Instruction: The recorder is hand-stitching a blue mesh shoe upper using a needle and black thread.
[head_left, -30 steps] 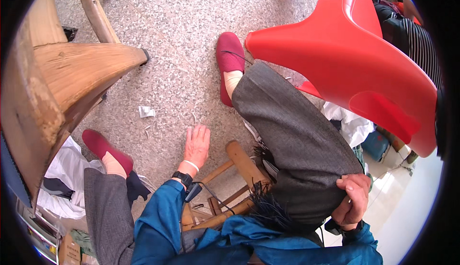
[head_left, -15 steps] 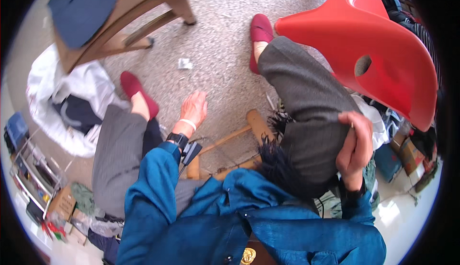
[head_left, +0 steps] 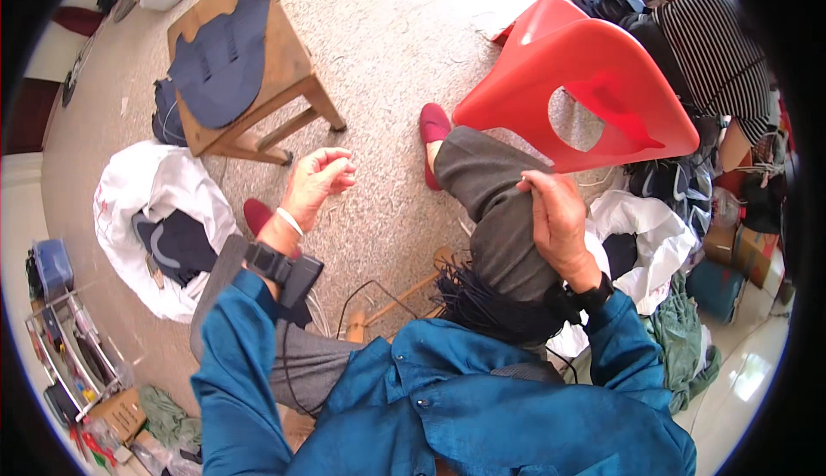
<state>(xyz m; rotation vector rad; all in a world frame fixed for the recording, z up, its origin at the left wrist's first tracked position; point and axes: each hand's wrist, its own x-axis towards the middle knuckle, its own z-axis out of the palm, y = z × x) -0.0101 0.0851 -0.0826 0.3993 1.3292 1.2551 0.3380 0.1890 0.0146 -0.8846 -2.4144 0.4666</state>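
Observation:
My left hand (head_left: 315, 185) is raised over the floor in front of my lap, fingers half bent and slightly apart, with nothing visible in it. A white band and a black strap with a small box circle that wrist. Above my right thigh, my right hand (head_left: 557, 225) pinches thumb and fingers together. A tiny pale tip shows at the pinch, too small to name. Below that hand, a bundle of dark cords (head_left: 495, 306) lies across my right thigh. A thin black cable (head_left: 370, 285) curves up from my lap.
A wooden stool (head_left: 297, 76) at the far left bears a dark blue fabric piece (head_left: 222, 63). White sacks (head_left: 120, 209) with dark pieces inside stand on both sides. The red plastic stool (head_left: 508, 102) is ahead on the right. Beyond it bends a person in a striped top (head_left: 710, 42).
My view has shifted, showing more of the wooden stool and the other person. My left hand's fingers have bent more. My right hand has come inward from the thigh's outer side, still pinched.

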